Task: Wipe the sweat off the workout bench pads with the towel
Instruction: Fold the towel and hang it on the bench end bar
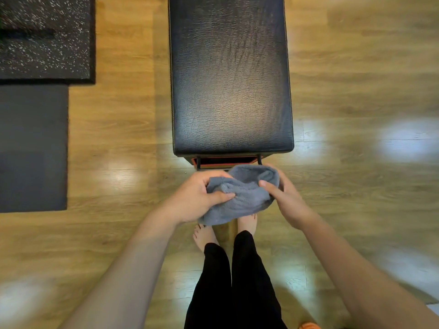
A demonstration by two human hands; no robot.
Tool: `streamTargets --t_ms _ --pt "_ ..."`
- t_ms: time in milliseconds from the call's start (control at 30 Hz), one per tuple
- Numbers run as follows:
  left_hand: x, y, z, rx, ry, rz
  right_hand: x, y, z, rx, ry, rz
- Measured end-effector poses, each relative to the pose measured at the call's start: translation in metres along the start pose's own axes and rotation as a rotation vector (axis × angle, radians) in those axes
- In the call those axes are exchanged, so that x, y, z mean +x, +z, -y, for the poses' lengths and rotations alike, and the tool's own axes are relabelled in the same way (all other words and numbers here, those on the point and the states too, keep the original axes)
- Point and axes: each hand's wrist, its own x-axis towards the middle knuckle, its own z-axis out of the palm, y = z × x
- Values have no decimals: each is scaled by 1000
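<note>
Both hands hold the grey towel [240,193] in the air, just short of the near end of the black bench pad [230,79] and not touching it. The left hand [202,195] pinches the bunched cloth, thumb on top and fingers curled beneath; the right hand [282,193] clamps the opposite edge, thumb over the fold and fingers wrapped behind it. Between the two grips the towel sits crumpled, with a loose flap hanging below the left grip, above the person's bare feet [206,236]. The step in hand appears to be gathering the cloth into a wiping pad. To do it well, the loose flap is best folded up into the left grip so a flat, thick face lies under the palm. One hand can then press that face onto the pad's near end, directly ahead of the grips, and wipe in overlapping strokes away from the body. Faint streaks show on the pad well beyond the grips; they may be sweat.
</note>
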Motion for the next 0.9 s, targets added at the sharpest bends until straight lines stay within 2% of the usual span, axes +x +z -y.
streamTargets --t_ms 133,300,400,467,567,667,733,800,900 --pt "13 -13 6 -102 17 -171 11 4 9 150 -26 36" --pt "25 -17 30 -84 8 -372 17 9 6 -181 -136 10" --pt "22 -15 49 105 -12 -422 18 3 -2 -404 -255 -51" --pt "16 -13 60 188 0 -467 13 2 -6 -331 -304 -70" --pt "15 -3 61 114 33 -517 8 9 -4 -141 -268 -64" --pt "20 1 59 -45 2 -521 11 14 0 -26 -232 -118" --pt "23 -4 62 -251 -151 -431 14 12 6 36 -209 -145" --pt "23 -9 67 -403 -350 -319 16 9 8 93 -168 -106" --pt "22 -13 69 -356 -479 -210 17 7 7 127 -75 -31"
